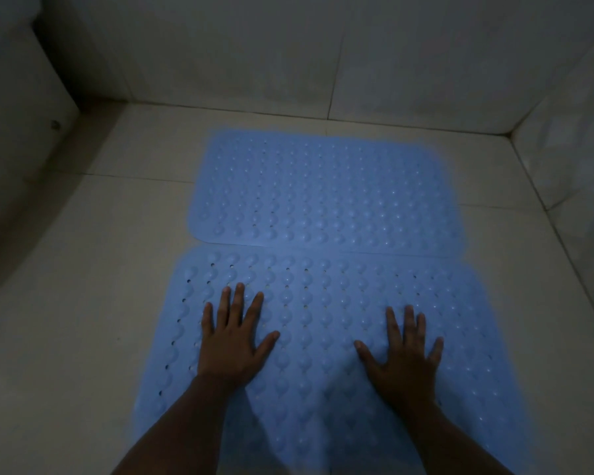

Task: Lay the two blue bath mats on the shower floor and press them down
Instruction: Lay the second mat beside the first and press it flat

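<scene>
Both hands, left hand (232,341) and right hand (403,351), press flat with spread fingers on the near mat (323,303); far mat (323,190) already lies flat, pressing nearly done.

Near mat (323,303) and far mat (323,190): soft-looking blue plastic, bumpy, faint sheen, perforated. Shower floor (83,303): pale, smooth tile.

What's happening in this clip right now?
A person is laying bath mats on a tiled shower floor. Both blue mats are down, edge to edge. The left hand and right hand lie flat, fingers spread, on the near mat. The far mat lies untouched by the wall.
</scene>
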`<action>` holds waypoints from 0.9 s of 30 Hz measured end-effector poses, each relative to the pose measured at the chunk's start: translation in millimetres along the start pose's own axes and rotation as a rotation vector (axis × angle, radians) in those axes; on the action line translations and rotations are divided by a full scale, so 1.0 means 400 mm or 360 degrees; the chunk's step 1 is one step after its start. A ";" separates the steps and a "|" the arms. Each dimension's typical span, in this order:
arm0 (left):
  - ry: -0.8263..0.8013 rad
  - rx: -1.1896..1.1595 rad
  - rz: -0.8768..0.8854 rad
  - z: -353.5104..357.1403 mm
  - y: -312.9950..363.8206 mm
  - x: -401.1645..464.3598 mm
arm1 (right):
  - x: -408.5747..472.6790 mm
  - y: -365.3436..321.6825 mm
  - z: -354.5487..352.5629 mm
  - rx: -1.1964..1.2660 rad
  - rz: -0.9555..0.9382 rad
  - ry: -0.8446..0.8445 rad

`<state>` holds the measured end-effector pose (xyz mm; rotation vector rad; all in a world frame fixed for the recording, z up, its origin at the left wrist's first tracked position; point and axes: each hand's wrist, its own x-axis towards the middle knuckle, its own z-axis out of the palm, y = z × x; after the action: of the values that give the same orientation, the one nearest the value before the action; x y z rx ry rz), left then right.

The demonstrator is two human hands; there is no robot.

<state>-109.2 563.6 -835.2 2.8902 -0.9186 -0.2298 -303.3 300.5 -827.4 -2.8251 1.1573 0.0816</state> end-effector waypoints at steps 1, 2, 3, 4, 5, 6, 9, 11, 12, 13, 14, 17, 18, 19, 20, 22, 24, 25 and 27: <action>-0.0006 0.0016 0.0000 -0.001 -0.008 0.000 | -0.001 -0.006 0.002 0.0001 -0.0003 0.0007; -0.0016 0.0030 0.0000 -0.003 -0.014 0.000 | -0.002 -0.012 0.003 0.0006 -0.0006 0.0012; -0.0027 0.0037 0.0001 -0.004 -0.018 0.000 | -0.001 -0.015 0.004 0.0013 -0.0009 0.0011; -0.0032 0.0042 0.0002 -0.006 -0.020 -0.001 | -0.001 -0.018 0.004 0.0019 -0.0014 0.0009; -0.0030 0.0043 0.0004 -0.007 -0.020 -0.002 | -0.001 -0.019 0.005 0.0021 -0.0015 0.0007; -0.0022 0.0041 0.0006 -0.006 -0.019 -0.002 | -0.002 -0.017 0.006 0.0020 -0.0012 0.0005; -0.0018 0.0007 0.0008 -0.002 -0.019 0.003 | 0.000 -0.015 0.005 0.0004 -0.0003 -0.0011; -0.0040 0.0014 0.0009 -0.003 -0.021 0.005 | 0.000 -0.015 0.005 0.0013 0.0006 -0.0024; -0.0049 0.0027 0.0008 -0.003 -0.022 0.006 | 0.000 -0.016 0.005 0.0019 0.0007 -0.0023; -0.0049 0.0030 0.0010 -0.005 -0.023 0.005 | -0.001 -0.016 0.005 0.0022 0.0006 -0.0023; -0.0042 0.0024 0.0010 -0.007 -0.024 0.004 | 0.000 -0.016 0.006 0.0023 0.0004 -0.0026; -0.0014 0.0000 0.0014 -0.005 -0.027 0.003 | 0.001 -0.017 0.007 0.0029 0.0002 -0.0029; -0.0008 -0.0018 0.0013 -0.005 -0.028 0.003 | 0.002 -0.017 0.006 0.0037 -0.0001 -0.0026; -0.0014 -0.0031 0.0013 -0.007 -0.028 0.004 | 0.003 -0.017 0.007 0.0048 -0.0005 -0.0025; -0.0035 -0.0034 0.0017 -0.009 -0.027 0.005 | 0.004 -0.017 0.007 0.0059 -0.0005 -0.0027; -0.0092 -0.0043 0.0019 -0.014 -0.024 0.007 | 0.004 -0.015 0.004 0.0084 0.0002 -0.0037; -0.0133 -0.0083 0.0017 -0.026 -0.025 0.010 | 0.004 -0.017 0.002 0.0127 0.0014 -0.0044; -0.0156 -0.0113 0.0025 -0.032 -0.026 0.011 | 0.006 -0.019 -0.003 0.0160 0.0033 -0.0053; -0.0161 -0.0186 0.0021 -0.043 -0.030 0.011 | 0.015 -0.034 -0.017 0.0230 0.0106 -0.0060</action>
<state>-96.1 571.6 -820.2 2.7868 -0.9075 -0.4179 -289.5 305.3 -820.2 -2.6488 1.1979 0.0533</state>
